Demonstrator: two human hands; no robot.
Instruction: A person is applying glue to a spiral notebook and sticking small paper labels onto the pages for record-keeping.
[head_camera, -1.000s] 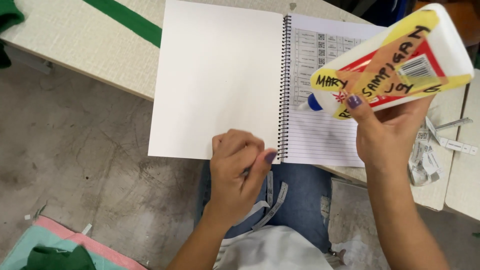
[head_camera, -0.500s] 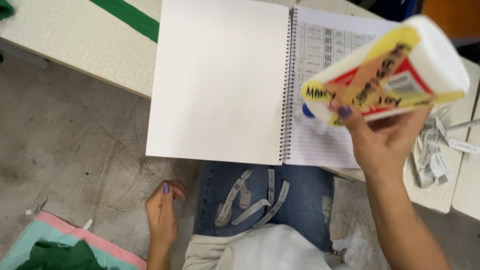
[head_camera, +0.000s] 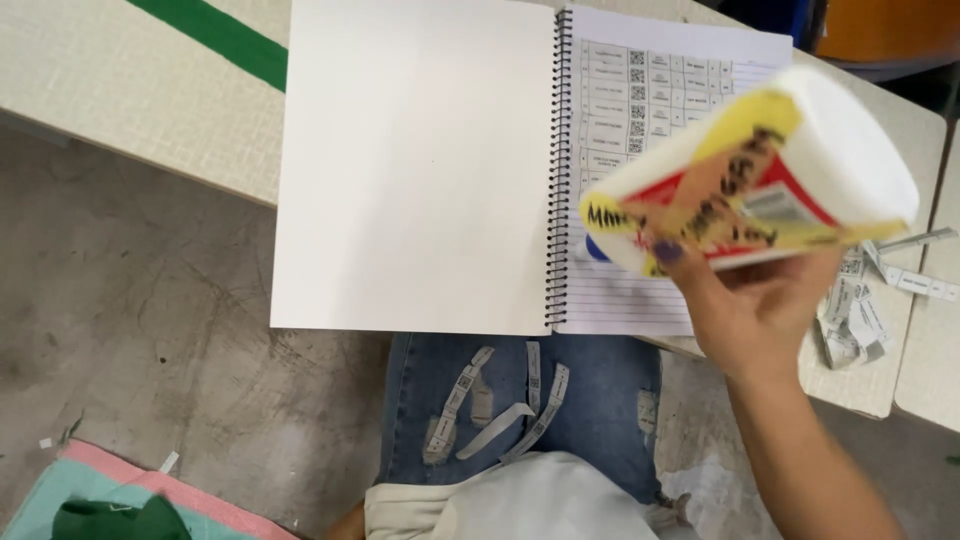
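My right hand (head_camera: 760, 310) is gripping the white glue bottle (head_camera: 750, 185), tilted over the spiral notebook (head_camera: 420, 170) on the desk (head_camera: 120, 90). My left hand is now gone from view, having left the blank page, so only the bottle is being worked.

My right arm is bare all the way up, no sleeve or watch on it, and my right grip (head_camera: 760, 310) has purple polish on the thumbnail. I'm wearing blue denim jeans (head_camera: 560, 400), kind of faded, ripped on the left thigh. Over them hangs the hem of a cream-white top (head_camera: 530, 505). My left grip doesn't show at all.
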